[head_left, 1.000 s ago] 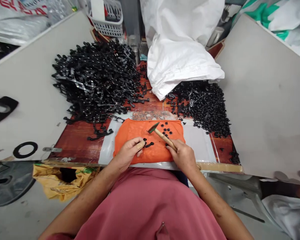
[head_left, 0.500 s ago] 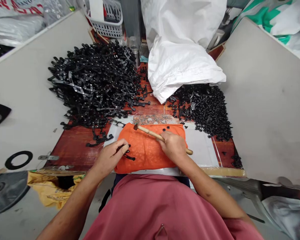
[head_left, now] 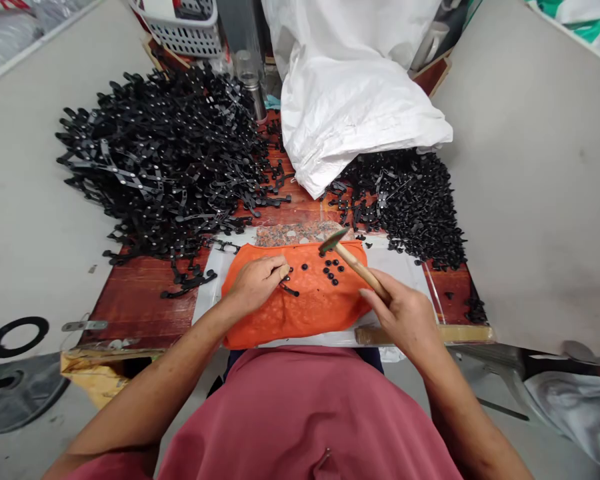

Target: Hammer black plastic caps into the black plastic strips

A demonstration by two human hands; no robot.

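Observation:
My left hand [head_left: 256, 282] is closed in a pinch on a small black metal piece [head_left: 289, 290] that lies on the orange cloth [head_left: 305, 307]. My right hand [head_left: 400, 312] grips the wooden handle of a small hammer [head_left: 353, 262], whose head is raised over the cloth's far edge. Several small black round studs [head_left: 331, 272] lie on the cloth between the two hands.
A big heap of black linked metal pieces [head_left: 165, 153] covers the left of the wooden table [head_left: 145, 293]. A smaller black heap [head_left: 410, 207] lies at the right under a white sack [head_left: 350, 107]. Grey boards stand at both sides. A basket [head_left: 185, 30] is at the back.
The hammer went down to the left across the cloth, then rose again at the right. My left hand moved out to the cloth's left edge and came back to the middle with a black piece.

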